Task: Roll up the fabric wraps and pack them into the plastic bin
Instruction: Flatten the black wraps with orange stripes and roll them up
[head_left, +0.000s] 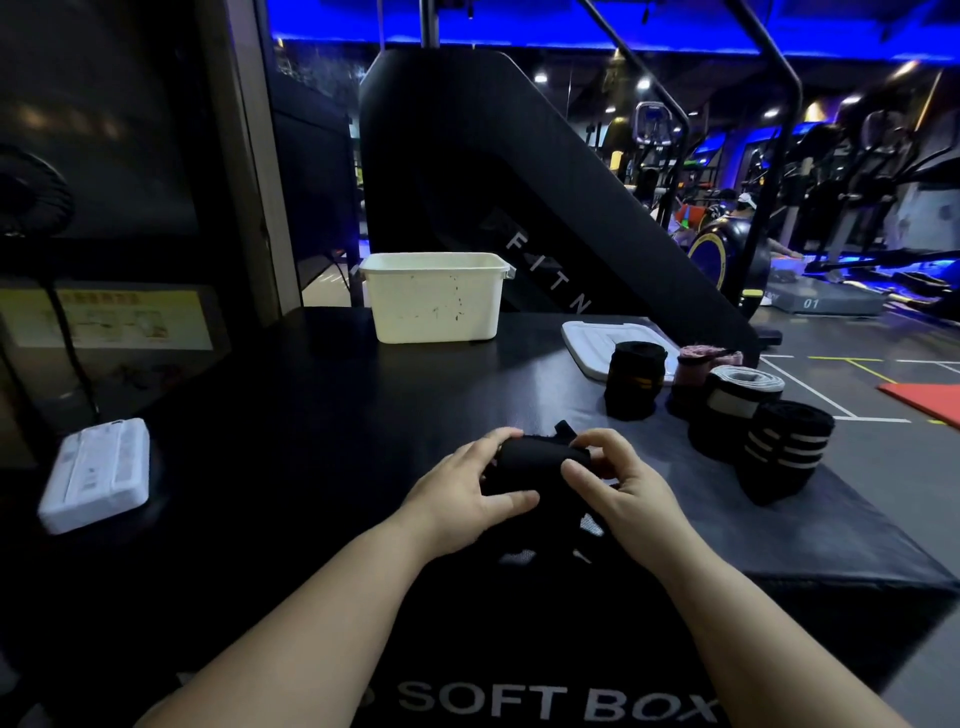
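A black fabric wrap (540, 456), partly rolled, lies on the black soft box (311, 426) in front of me. My left hand (467, 483) grips its left end and my right hand (618, 486) pinches its right end; the loose tail trails toward me under my hands. The white plastic bin (434, 296) stands open at the far edge of the box. To the right stand several rolled wraps: a black one with yellow marks (634, 379), a pink one (693, 369), a grey-and-black one (732, 410) and a black one with white stripes (782, 452).
The bin's white lid (592, 343) lies flat behind the rolled wraps. A white power strip (96, 475) rests at the box's left edge with a cable running up. A large black gym machine (519, 182) rises behind the bin. Gym floor drops away to the right.
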